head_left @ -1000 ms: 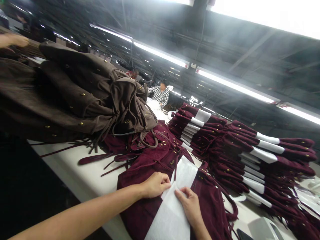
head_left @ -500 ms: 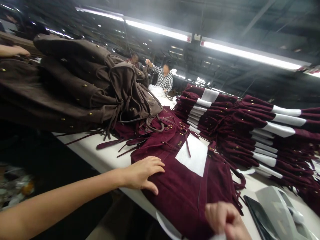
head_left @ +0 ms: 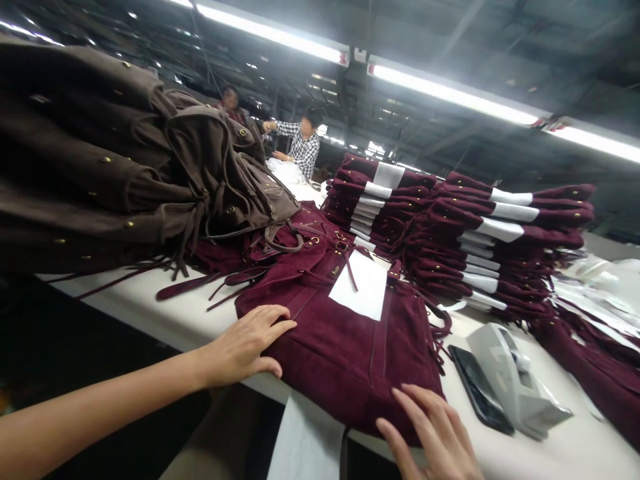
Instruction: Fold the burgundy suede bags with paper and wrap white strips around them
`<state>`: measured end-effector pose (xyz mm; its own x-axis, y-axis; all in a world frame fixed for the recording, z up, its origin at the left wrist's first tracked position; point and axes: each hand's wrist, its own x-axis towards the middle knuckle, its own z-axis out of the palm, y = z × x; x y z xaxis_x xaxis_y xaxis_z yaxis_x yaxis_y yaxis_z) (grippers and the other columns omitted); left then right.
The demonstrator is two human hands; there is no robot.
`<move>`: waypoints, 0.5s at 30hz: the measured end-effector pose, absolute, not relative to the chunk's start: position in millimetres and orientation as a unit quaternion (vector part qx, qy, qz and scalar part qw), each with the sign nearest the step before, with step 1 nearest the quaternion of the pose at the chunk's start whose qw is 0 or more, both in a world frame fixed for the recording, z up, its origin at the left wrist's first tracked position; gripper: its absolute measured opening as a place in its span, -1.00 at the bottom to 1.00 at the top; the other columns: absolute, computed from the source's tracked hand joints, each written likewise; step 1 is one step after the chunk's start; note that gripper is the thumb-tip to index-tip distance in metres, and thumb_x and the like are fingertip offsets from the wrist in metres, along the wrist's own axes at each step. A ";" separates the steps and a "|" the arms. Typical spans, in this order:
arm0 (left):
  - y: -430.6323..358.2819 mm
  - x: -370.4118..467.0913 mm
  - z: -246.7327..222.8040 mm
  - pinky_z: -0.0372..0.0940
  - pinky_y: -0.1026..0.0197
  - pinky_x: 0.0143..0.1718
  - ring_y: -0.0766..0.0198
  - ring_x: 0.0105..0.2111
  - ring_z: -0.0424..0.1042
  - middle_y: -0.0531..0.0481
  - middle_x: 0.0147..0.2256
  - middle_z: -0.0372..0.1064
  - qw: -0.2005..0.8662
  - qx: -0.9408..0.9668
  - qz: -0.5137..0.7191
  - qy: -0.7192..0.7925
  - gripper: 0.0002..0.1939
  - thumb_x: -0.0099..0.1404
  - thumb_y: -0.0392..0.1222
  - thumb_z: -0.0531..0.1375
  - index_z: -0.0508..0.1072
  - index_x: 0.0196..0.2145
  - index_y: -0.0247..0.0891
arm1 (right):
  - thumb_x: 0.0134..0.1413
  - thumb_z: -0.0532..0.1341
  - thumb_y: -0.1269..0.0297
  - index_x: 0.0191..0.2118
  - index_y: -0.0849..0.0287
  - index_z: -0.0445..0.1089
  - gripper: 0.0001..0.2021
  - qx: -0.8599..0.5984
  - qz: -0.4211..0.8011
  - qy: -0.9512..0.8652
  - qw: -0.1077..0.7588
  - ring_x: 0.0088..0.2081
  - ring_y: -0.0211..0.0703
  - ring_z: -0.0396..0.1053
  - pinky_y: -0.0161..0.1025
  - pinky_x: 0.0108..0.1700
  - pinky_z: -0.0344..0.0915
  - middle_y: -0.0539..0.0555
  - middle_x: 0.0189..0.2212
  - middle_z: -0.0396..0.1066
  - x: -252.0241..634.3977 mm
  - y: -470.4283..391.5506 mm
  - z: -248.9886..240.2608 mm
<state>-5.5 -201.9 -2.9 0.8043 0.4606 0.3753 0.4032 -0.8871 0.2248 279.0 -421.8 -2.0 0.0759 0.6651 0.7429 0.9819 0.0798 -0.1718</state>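
A burgundy suede bag lies flat in front of me, its lower end toward me at the table edge. On its upper half rests a white paper sheet, with a thin strap across the sheet's top. My left hand touches the bag's left edge, fingers spread. At the bag's lower right corner is my right hand, fingers apart and nothing visible in it; whether it presses on the suede I cannot tell. A white sheet hangs below the table edge under the bag.
A heap of grey-brown bags fills the left. Stacked burgundy bags with white paper bands stand at the back right. A tape dispenser and a dark phone lie right of the bag. Beyond, a person in a checked shirt handles white material.
My right hand has gone from curled fingers to spread ones at the bag's corner. My left hand stays by the left edge. The view has turned right, showing more of the table there.
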 end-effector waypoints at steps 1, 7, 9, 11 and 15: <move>-202.9 -4.2 -2.6 0.19 -0.01 0.11 -0.04 0.08 0.24 -0.16 0.06 0.25 0.063 0.945 0.216 0.238 -0.30 0.02 -0.10 0.46 0.33 0.09 -0.19 | 0.17 0.23 -0.01 0.00 0.08 0.43 -0.63 -0.625 -0.243 -0.670 0.319 -0.09 0.06 0.39 -0.03 -0.03 0.28 0.12 -0.11 0.46 279.9 -415.8 -4.9; -202.6 -1.0 7.3 0.18 0.09 -0.03 0.10 -0.11 0.27 -0.02 -0.12 0.29 0.076 0.948 0.191 0.243 -0.54 0.04 -0.20 0.45 0.38 -0.13 -0.20 | 0.18 0.05 -0.23 -0.07 0.12 0.36 -0.49 -0.658 -0.201 -0.689 0.227 -0.20 0.01 0.39 -0.04 -0.14 0.28 0.13 -0.19 0.41 276.9 -391.2 -19.4; -201.0 -3.6 10.7 0.16 0.10 -0.01 0.10 -0.10 0.27 -0.03 -0.10 0.28 0.083 0.953 0.181 0.229 -0.52 0.04 -0.17 0.45 0.37 -0.12 -0.20 | 0.13 0.08 -0.26 -0.04 0.12 0.33 -0.46 -0.668 -0.167 -0.697 0.202 -0.19 0.03 0.38 -0.03 -0.15 0.29 0.14 -0.18 0.39 276.1 -387.7 -17.9; -199.9 -7.4 12.0 0.15 0.08 0.02 0.07 -0.05 0.26 -0.05 -0.04 0.26 0.086 0.956 0.177 0.218 -0.45 0.02 -0.12 0.46 0.36 -0.07 -0.18 | -0.03 0.25 -0.25 0.01 0.14 0.29 -0.37 -0.668 -0.152 -0.707 0.173 -0.17 0.08 0.37 -0.01 -0.14 0.30 0.15 -0.16 0.37 274.5 -385.2 -16.0; -198.6 -14.3 7.0 0.14 0.03 0.07 -0.02 0.03 0.23 -0.11 0.01 0.23 0.055 0.954 0.192 0.223 -0.29 -0.04 -0.03 0.48 0.33 0.02 -0.18 | -0.23 0.48 0.00 -0.14 0.13 0.31 -0.44 -0.695 -0.127 -0.693 0.145 -0.24 0.04 0.36 -0.06 -0.20 0.32 0.07 -0.27 0.34 267.4 -379.5 -16.2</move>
